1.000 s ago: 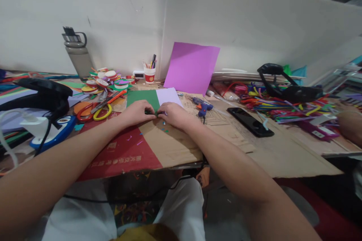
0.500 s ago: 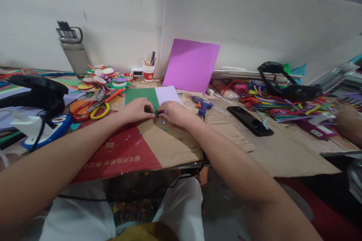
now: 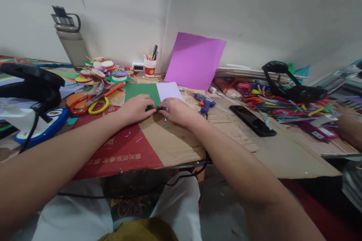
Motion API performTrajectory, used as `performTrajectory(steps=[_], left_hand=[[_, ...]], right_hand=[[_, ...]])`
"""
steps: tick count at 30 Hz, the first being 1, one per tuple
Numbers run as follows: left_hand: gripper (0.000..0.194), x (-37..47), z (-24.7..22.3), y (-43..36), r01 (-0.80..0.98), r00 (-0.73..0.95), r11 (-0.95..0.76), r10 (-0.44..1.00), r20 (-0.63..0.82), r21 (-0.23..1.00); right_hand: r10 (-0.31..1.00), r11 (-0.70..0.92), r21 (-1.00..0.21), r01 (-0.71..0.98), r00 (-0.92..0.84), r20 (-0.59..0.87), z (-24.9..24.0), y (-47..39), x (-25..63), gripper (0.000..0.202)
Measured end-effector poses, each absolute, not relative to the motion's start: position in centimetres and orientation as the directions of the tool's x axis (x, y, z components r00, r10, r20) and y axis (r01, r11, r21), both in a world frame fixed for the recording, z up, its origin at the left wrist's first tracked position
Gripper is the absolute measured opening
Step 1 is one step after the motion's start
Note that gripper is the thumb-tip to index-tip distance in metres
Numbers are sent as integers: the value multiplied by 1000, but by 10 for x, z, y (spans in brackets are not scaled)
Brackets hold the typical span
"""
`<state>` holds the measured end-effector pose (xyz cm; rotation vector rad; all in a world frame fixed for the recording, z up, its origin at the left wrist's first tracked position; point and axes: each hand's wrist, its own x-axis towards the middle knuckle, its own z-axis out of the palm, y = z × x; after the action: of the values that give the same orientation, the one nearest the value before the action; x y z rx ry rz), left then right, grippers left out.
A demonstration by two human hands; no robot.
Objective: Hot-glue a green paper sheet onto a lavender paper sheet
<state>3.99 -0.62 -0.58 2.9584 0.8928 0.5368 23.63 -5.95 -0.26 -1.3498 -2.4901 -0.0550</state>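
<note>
Head view of a craft bench, items listed from largest to smallest. A flat brown corrugated cardboard sheet with a red printed panel (image 3: 158, 139) covers the work table and carries everything else. A bright purple sheet of paper (image 3: 195, 60) leans upright against the white partition wall at the back. A grey lidded water bottle (image 3: 71, 41) stands at the far left, with a heap of coloured tape rolls and paper discs (image 3: 100, 75) near it. A tangle of coloured pipe cleaners (image 3: 283, 105) lies to the right, and a black smartphone (image 3: 252, 120) lies flat between that tangle and the arms.

A dark green sheet of paper (image 3: 141, 92) and a pale lilac sheet (image 3: 169, 91) lie flat side by side, touching, just beyond the knuckles. Orange- and yellow-handled scissors (image 3: 93, 103) lie left of the green sheet; a small blue hot glue gun (image 3: 206, 102) lies right of the lilac one.

The left hand (image 3: 135, 108) and right hand (image 3: 177, 111) meet fingertip to fingertip at the near edge of the two sheets, both pinched on a small dark piece (image 3: 151, 109). The piece lies directly between the two hands, equally close to each, over the seam of the sheets; its shape and long axis cannot be made out.
</note>
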Motion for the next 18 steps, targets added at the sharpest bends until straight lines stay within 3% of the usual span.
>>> performTrajectory(steps=[4,12,15,18], left_hand=[[24,40,-6,-9,533,797,-845,520,308,47],[23,38,-6,-6,516,786,-848,524,328,120],[21,38,-8,-5,524,754,-834,548,362,172],[20,38,-8,-4,522,739,-825,565,367,219]], right_hand=[[820,542,-105,834,-496,286,-5,-58,235,20],[874,437,-184,880,-368,316,-2,-60,242,19],[880,334,-214,918,-223,419,11,-65,255,21],[866,93,-232,968,36,499,24,-71,272,25]])
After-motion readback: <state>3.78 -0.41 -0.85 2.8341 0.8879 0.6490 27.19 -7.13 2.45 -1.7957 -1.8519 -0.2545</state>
